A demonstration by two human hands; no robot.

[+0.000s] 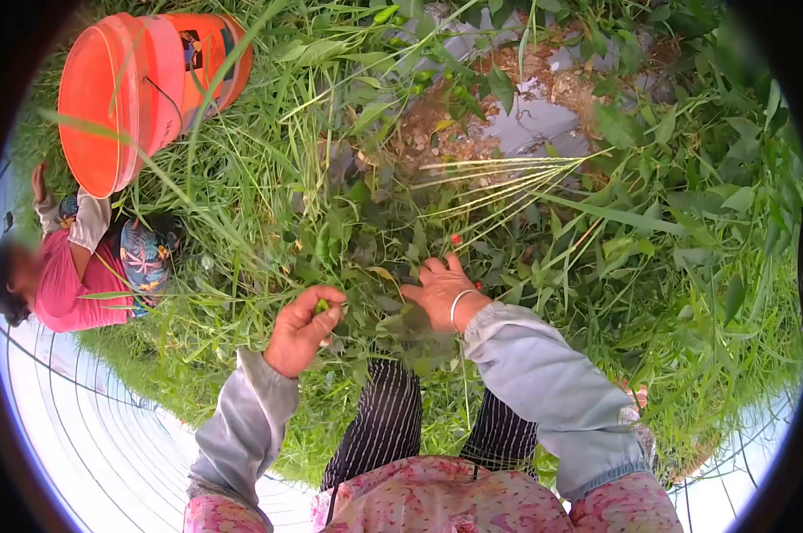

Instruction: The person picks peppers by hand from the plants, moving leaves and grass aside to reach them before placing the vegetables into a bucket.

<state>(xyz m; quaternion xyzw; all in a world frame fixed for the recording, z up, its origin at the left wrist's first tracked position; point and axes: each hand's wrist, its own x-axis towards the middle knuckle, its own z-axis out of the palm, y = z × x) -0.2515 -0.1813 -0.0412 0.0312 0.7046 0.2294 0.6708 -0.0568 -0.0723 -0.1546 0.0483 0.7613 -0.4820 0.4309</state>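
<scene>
My left hand [300,336] is closed in front of me, with a small green pepper [321,306] showing between the thumb and fingers. To its right, my right hand [443,293], with a white bangle on the wrist, reaches palm down into the leafy plants. Its fingers are apart and partly lost in the foliage, and I see nothing held in them. Just past those fingertips shows a small red pepper [455,239]. A yellowish leaf [382,274] hangs between my two hands.
An orange bucket [163,75] lies tilted in the grass at the upper left. Below it a person in a pink top [86,275] is low among the plants. A grass seed head [517,178] spreads beyond my right hand, near grey plastic sheeting [539,124] and bare soil.
</scene>
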